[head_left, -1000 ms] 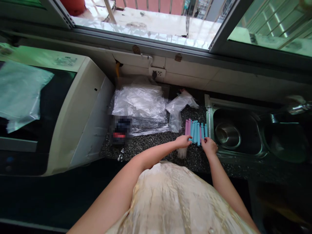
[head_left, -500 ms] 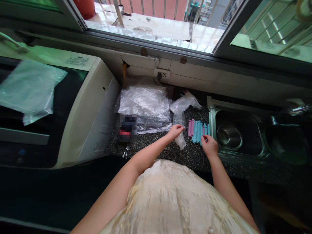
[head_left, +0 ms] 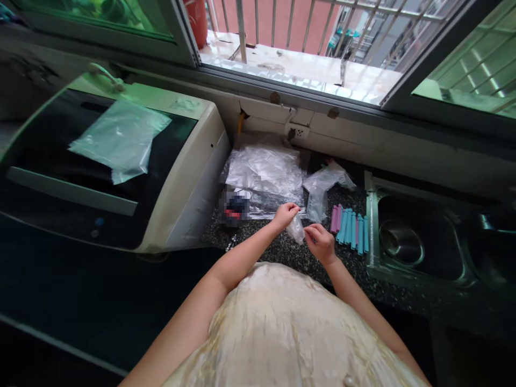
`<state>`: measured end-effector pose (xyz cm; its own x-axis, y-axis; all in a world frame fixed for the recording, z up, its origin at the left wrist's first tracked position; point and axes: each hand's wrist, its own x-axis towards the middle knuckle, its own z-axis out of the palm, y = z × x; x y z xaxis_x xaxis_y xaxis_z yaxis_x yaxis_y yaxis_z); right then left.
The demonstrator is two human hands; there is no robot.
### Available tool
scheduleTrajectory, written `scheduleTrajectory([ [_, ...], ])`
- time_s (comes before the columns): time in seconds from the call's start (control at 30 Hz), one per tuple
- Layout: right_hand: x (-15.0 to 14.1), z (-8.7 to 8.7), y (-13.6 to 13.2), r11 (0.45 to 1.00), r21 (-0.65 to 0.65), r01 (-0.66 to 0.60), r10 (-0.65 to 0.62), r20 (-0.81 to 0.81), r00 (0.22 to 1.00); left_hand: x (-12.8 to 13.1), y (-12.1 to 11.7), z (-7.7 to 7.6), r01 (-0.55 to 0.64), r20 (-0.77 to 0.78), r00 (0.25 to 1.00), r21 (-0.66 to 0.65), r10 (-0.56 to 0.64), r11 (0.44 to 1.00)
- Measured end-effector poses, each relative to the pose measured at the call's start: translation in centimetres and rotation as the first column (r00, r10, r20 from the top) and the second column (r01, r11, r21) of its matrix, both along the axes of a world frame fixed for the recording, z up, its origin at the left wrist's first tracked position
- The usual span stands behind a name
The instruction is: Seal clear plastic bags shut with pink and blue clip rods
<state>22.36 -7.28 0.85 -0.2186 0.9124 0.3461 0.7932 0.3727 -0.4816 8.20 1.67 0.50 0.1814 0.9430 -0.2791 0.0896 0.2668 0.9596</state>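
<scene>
Small clear bag lies between both hands, over the surface. Left hand: fingers pinched closed on its upper end. Right hand: fingers curled at its lower edge; grip cannot be determined.

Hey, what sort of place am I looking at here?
Probably a home kitchen or laundry corner: a metal sink is set into a speckled dark counter, and what looks like a top-loading washing machine stands at the left.
</scene>
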Motion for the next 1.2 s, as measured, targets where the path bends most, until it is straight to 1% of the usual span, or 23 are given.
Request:
scheduleTrajectory([
  [0.1, -1.0, 0.2, 0.0, 0.997, 0.07, -0.019, 0.02, -0.022, 1.0, -1.4, 0.0, 0.0, -0.034, 0.016, 0.999, 0.003, 0.034, 0.999],
  [0.23, -2.2, 0.1, -0.1, 0.986, 0.151, -0.076, 0.075, 0.014, 0.997, -3.0, 0.1, 0.1, -0.077, 0.032, 0.997, 0.015, 0.077, 0.997],
  [0.3, -3.0, 0.0, 0.3, 0.98, 0.166, -0.108, 0.106, 0.021, 0.994, -3.5, 0.1, 0.0, -0.068, 0.047, 0.997, 0.021, 0.067, 0.997],
  [0.37, -3.8, 0.1, 1.0, 0.982, 0.156, -0.104, 0.106, -0.007, 0.994, -3.9, 0.2, -0.2, -0.054, 0.052, 0.997, 0.025, 0.052, 0.998],
  [0.43, -4.3, 0.4, 1.8, 0.992, 0.119, -0.05, 0.056, -0.048, 0.997, -4.5, 0.4, -0.5, -0.072, 0.036, 0.997, 0.015, 0.071, 0.997],
  [0.53, -4.5, 0.9, 2.8, 0.997, 0.05, 0.058, -0.055, -0.073, 0.996, -5.9, 1.0, -1.0, -0.162, -0.026, 0.986, -0.002, 0.162, 0.987],
  [0.6, -4.3, 1.3, 3.1, 0.993, 0.011, 0.115, -0.114, -0.076, 0.991, -7.1, 1.1, -1.2, -0.227, -0.088, 0.969, 0.046, 0.23, 0.973],
  [0.67, -4.0, 1.6, 3.2, 0.988, -0.031, 0.148, -0.151, -0.095, 0.984, -8.0, 0.7, -1.2, -0.249, -0.132, 0.955, 0.131, 0.266, 0.96],
  [0.73, -3.8, 1.8, 3.3, 0.983, -0.078, 0.169, -0.178, -0.124, 0.976, -8.4, -0.3, -1.1, -0.204, -0.157, 0.959, 0.199, 0.237, 0.959],
  [0.83, -3.8, 2.0, 3.4, 0.972, -0.135, 0.192, -0.213, -0.158, 0.964, -8.3, -2.4, -0.8, -0.068, -0.197, 0.973, 0.268, 0.124, 0.961],
  [0.9, -4.0, 2.1, 3.5, 0.962, -0.18, 0.204, -0.237, -0.182, 0.954, -7.9, -3.7, -0.4, -0.003, -0.237, 0.968, 0.317, 0.082, 0.948],
  [0.97, -4.1, 2.3, 3.5, 0.949, -0.236, 0.211, -0.264, -0.219, 0.939, -7.5, -4.9, 0.0, 0.019, -0.315, 0.944, 0.364, 0.104, 0.931],
  [1.03, -4.2, 2.4, 3.7, 0.935, -0.275, 0.222, -0.293, -0.251, 0.923, -7.2, -5.9, 0.5, 0.033, -0.416, 0.899, 0.384, 0.141, 0.923],
  [1.1, -4.1, 2.5, 3.8, 0.929, -0.28, 0.241, -0.316, -0.262, 0.912, -6.9, -6.7, 0.8, 0.081, -0.496, 0.855, 0.413, 0.149, 0.907],
  [1.2, -4.0, 2.5, 3.9, 0.931, -0.253, 0.265, -0.326, -0.242, 0.914, -6.7, -7.3, 1.2, 0.166, -0.543, 0.826, 0.493, 0.153, 0.854],
])
